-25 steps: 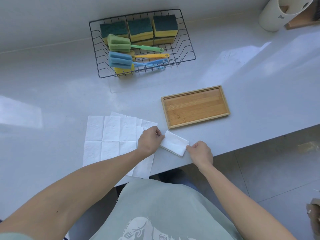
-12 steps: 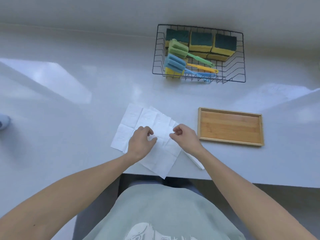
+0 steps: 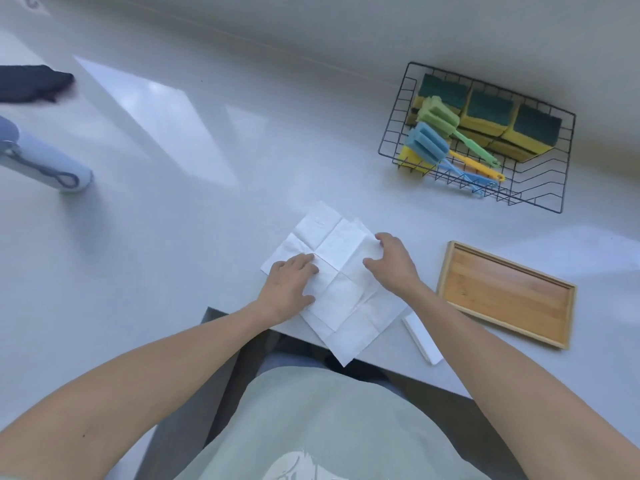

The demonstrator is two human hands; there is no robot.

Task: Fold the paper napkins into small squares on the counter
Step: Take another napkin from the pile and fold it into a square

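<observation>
A small stack of unfolded white paper napkins (image 3: 341, 271) lies flat on the grey counter (image 3: 194, 237), its near corner hanging over the front edge. My left hand (image 3: 289, 287) rests palm-down on the stack's left side. My right hand (image 3: 389, 263) sits at the right edge, fingers curled on the top napkin's edge; whether it pinches the sheet I cannot tell. A folded napkin (image 3: 422, 336) lies to the right of the stack, partly hidden under my right forearm.
An empty wooden tray (image 3: 504, 294) sits right of the napkins. A black wire basket (image 3: 561, 188) with sponges and sponge brushes stands at the back right. A pale blue bottle (image 3: 41, 161) and a dark cloth (image 3: 31, 83) are at the far left.
Both hands left the folded napkin and moved onto the unfolded stack. My right hand has shifted to the stack's right edge. The camera has swung left.
</observation>
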